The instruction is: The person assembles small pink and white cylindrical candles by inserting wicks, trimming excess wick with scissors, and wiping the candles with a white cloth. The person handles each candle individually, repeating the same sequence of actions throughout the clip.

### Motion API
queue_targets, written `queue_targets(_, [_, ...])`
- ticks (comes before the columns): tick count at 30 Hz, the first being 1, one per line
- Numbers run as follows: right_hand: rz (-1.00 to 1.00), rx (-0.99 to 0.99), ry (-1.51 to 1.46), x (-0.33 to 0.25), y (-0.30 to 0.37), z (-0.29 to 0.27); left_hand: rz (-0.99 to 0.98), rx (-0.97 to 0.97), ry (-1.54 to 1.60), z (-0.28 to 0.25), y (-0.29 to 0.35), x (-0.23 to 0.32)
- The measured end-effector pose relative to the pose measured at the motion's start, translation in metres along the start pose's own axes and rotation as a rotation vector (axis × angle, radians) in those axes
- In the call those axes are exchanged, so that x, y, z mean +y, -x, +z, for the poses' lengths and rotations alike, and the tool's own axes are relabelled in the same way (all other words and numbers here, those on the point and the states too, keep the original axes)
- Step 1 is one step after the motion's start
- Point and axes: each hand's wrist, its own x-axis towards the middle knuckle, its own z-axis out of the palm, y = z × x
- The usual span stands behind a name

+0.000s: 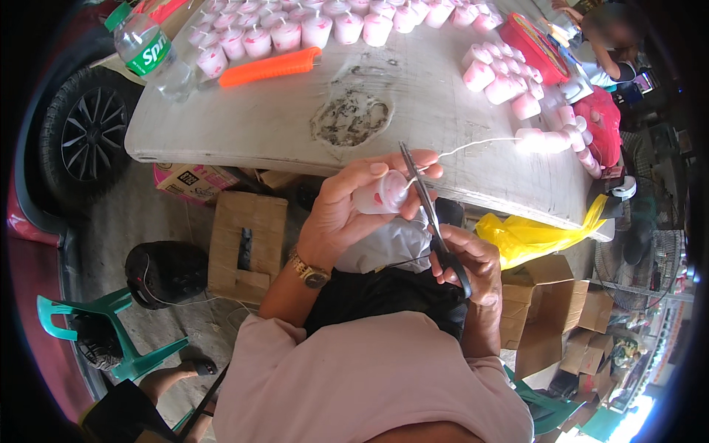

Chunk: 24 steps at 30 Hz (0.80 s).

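Note:
Near the table's front edge, my left hand [336, 214] is closed around a small white-and-pink candle [378, 195], tilted so its top faces right. A long white wick [476, 145] comes out of the candle's top and runs right to a row of candles lying on their sides [545, 140]. Black-handled scissors [431, 210] are in my right hand [474, 264], fingers in the handles. Their blades point up and away, across the wick just beside the candle's top. Whether the blades touch the wick, I cannot tell.
Many upright candles [286, 34] stand along the table's [244, 122] far side, more at the right [502, 74]. An orange-handled tool [269, 66] and a plastic bottle [151, 55] lie left. A yellow bag [543, 235] and open cardboard box [543, 310] sit at right.

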Motion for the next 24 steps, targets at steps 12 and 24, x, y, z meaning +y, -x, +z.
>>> queue_targets(12, [-0.066,0.015,0.069,-0.019,-0.021,0.015,0.060,-0.046,-0.045,0.004,-0.001,0.002])
queue_targets(24, [-0.527,-0.346,1.449,-0.078,-0.174,0.058,-0.011,0.119,-0.083,0.013,0.003,-0.020])
